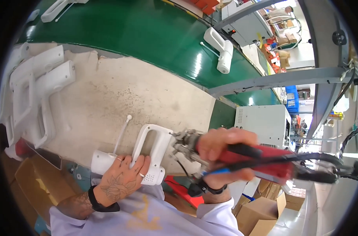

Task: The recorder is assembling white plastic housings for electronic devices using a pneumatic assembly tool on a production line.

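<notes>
A white plastic device with a loop handle (160,147) lies at the near edge of the worktable, with small holes in its surface. My left hand (124,177) is closed over its lower body, the fingers pressing it down. A thin white cable or rod with a ball tip (123,131) sticks out above the hand. My right hand (226,145) is wrapped round a red and black power screwdriver (273,167), held level and slightly blurred. Its metal nose (187,143) meets the upper right corner of the handle; the exact contact is too blurred to see.
Several similar white devices (41,86) are piled on the beige work surface (96,90) at left. Beyond runs a green conveyor belt (147,35) carrying another white device (220,51). A metal frame (281,78) and a white machine box (261,122) stand right. Cardboard boxes (261,214) sit below.
</notes>
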Motion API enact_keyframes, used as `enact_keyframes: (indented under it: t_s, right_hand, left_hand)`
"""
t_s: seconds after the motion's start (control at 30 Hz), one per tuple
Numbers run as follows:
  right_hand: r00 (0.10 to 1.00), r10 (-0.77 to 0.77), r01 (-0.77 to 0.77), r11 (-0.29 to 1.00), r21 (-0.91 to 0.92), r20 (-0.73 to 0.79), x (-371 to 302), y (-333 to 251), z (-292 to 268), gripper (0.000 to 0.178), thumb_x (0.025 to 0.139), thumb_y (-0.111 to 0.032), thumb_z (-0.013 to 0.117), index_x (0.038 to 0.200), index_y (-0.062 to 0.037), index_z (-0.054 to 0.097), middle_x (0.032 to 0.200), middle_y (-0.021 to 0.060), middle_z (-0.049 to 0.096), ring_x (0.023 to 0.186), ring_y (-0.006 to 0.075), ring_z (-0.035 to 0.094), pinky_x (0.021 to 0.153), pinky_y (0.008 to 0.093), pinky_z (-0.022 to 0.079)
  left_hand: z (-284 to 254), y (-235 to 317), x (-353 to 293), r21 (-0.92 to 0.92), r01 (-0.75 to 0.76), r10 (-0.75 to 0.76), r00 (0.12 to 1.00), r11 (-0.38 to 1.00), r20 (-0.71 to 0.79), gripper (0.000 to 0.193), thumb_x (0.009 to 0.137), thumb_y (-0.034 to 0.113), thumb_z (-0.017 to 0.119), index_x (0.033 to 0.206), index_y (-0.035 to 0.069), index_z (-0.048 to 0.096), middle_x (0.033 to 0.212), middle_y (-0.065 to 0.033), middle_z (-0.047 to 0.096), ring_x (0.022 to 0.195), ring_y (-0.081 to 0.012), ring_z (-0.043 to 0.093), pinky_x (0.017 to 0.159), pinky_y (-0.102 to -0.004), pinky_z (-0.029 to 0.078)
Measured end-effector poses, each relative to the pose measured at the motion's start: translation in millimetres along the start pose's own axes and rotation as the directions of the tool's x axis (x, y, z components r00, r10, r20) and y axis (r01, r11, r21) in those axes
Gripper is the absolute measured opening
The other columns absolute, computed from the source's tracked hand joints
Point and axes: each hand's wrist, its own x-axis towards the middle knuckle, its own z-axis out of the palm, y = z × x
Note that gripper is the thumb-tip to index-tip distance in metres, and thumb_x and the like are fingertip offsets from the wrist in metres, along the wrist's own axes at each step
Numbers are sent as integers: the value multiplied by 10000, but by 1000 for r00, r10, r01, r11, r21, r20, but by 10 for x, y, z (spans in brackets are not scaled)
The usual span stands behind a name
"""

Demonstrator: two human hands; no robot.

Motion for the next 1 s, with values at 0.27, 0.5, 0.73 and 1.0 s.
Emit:
enact_keyframes:
  t_s: [0.27, 0.5, 0.73, 1.0]
  right_hand:
    - [925, -372, 335, 894, 298, 78, 26, -402, -279, 860, 875, -691, 619, 1292, 42, 450, 723, 83, 553, 574, 223, 566, 544, 341, 451]
    - [942, -330, 317, 934, 163, 61, -123, -228, -466, 915, 880, -772, 514, 1300, 41, 532, 717, 33, 484, 569, 141, 460, 528, 280, 361]
    - [947, -321, 315, 934, 167, 12, -301, -222, -493, 1040, 863, -790, 517, 1425, 74, 377, 797, 47, 479, 648, 148, 479, 595, 287, 376]
    - [933, -356, 335, 909, 249, 42, -305, -197, -449, 1070, 859, -780, 535, 1455, 83, 328, 826, 63, 495, 682, 170, 488, 637, 303, 405]
  left_hand:
    - [-28, 31, 36, -90, 0, 8, 996, 996, 86, 668, 751, 244, 684, 1357, 20, 514, 1194, -83, 553, 919, -245, 556, 887, -388, 454]
    - [-112, 37, 76, -89, 37, -19, 981, 995, 194, 796, 790, 472, 716, 1399, 15, 486, 1360, -108, 498, 1040, -281, 543, 941, -423, 444]
    - [-285, -74, 294, -198, 100, -84, 992, 975, 90, 784, 819, 458, 729, 1401, 11, 455, 1474, -156, 430, 1135, -353, 552, 974, -467, 459]
    - [218, -593, 769, -143, -49, 13, 970, 989, -241, 463, 861, 194, 694, 1254, 27, 517, 1208, -158, 582, 1043, -349, 591, 861, -420, 512]
